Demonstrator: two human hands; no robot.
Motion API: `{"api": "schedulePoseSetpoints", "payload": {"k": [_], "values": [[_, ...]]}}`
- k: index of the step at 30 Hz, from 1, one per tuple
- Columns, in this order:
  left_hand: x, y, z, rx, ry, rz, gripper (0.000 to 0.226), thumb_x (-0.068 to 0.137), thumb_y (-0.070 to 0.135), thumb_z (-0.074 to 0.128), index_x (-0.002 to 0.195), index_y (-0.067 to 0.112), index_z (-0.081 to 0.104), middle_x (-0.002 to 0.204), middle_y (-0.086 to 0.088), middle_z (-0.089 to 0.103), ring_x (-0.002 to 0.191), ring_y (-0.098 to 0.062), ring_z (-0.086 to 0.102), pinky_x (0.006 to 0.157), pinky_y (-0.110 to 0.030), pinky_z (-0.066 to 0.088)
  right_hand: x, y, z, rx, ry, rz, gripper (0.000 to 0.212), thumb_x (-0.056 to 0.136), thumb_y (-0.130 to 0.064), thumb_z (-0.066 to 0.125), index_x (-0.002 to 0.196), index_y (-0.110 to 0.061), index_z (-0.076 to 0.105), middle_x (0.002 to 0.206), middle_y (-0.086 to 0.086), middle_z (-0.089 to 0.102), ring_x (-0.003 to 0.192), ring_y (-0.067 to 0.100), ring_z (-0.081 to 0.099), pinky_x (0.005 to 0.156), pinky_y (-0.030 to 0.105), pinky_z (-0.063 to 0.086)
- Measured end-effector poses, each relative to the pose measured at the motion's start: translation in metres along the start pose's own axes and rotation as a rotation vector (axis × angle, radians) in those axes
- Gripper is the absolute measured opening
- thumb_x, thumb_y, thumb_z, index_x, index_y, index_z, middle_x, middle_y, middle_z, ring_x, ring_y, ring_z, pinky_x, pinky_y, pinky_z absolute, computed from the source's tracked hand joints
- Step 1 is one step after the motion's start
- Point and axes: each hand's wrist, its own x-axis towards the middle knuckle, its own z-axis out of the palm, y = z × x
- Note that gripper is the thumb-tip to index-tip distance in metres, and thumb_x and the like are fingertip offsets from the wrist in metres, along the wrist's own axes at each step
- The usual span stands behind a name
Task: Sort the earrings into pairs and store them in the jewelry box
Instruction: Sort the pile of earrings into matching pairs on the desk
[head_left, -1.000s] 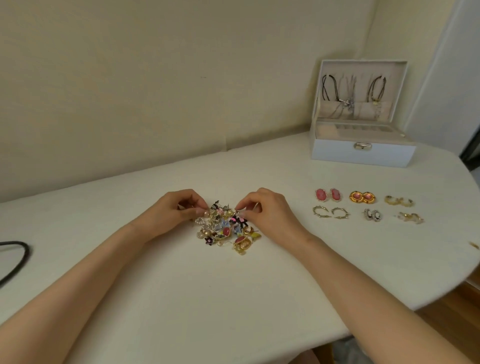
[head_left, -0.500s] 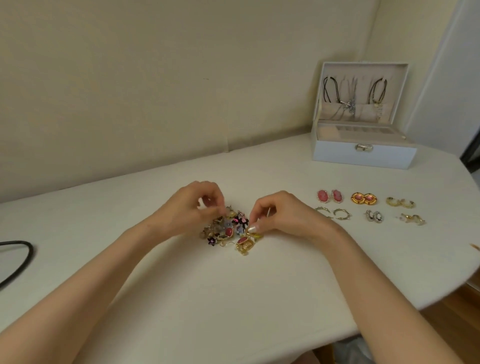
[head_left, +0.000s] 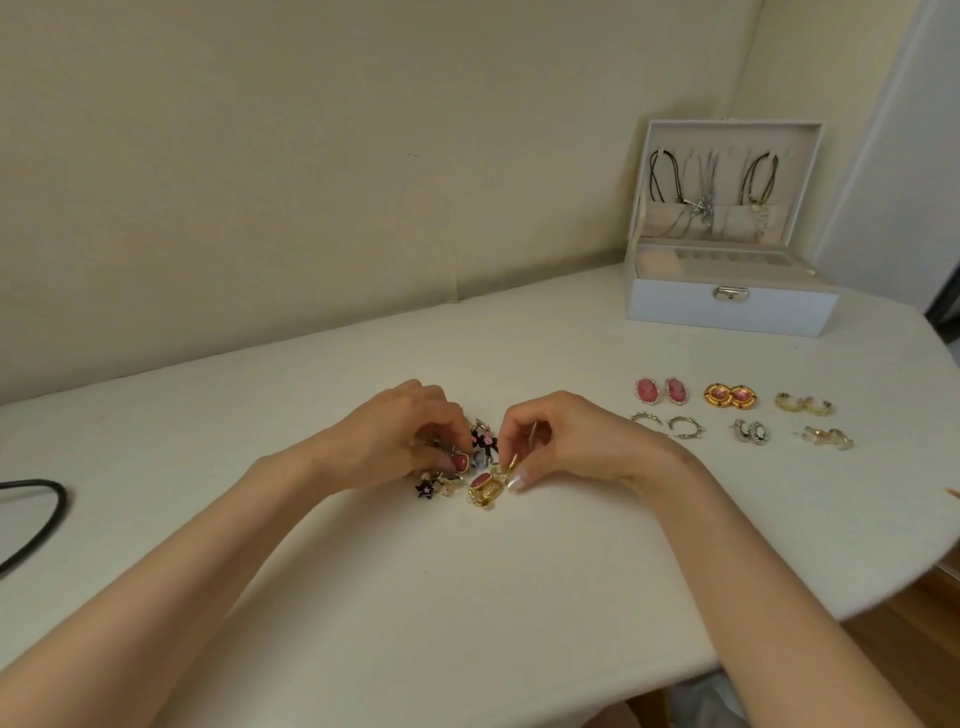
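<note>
Several unsorted gold, pink and black earrings (head_left: 470, 470) lie heaped on the cream table (head_left: 467, 597) between my hands. My right hand (head_left: 571, 441) pinches a small gold earring (head_left: 513, 461), while the fingers of my left hand (head_left: 389, 441) curl into the heap (catch hidden). Pairing step, I judge: next, find its mate.

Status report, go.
Left hand in earring pile, grip unclear. Right hand pinches gold earring. Six pairs laid out; jewelry box open, unblocked.
</note>
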Motion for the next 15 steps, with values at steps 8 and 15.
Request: {"api": "schedulePoseSetpoints", "payload": {"k": [8,15], "values": [[0.0012,0.0012,-0.0013,0.173,0.037,-0.061,0.016,0.084,0.034,0.064,0.099,0.028,0.064,0.093,0.009,0.052,0.091,-0.011,0.041,0.083,-0.03,0.04,0.0014,-0.0009,0.0022,0.03,0.111,-0.002,0.013,0.072,-0.008,0.077,0.075,-0.017,0.068,0.075,0.001,0.065,0.064,0.005,0.055,0.067,0.022,0.046],[-0.0009,-0.0027,-0.002,0.05,0.134,-0.135,0.012,0.084,0.032,0.063,0.093,0.023,0.063,0.097,0.006,0.051,0.094,-0.011,0.044,0.078,-0.023,0.037,0.0044,0.0008,0.0047,0.096,0.15,-0.021,0.012,0.081,-0.004,0.068,0.082,-0.016,0.072,0.066,-0.006,0.061,0.062,0.01,0.057,0.065,0.021,0.051]]}}
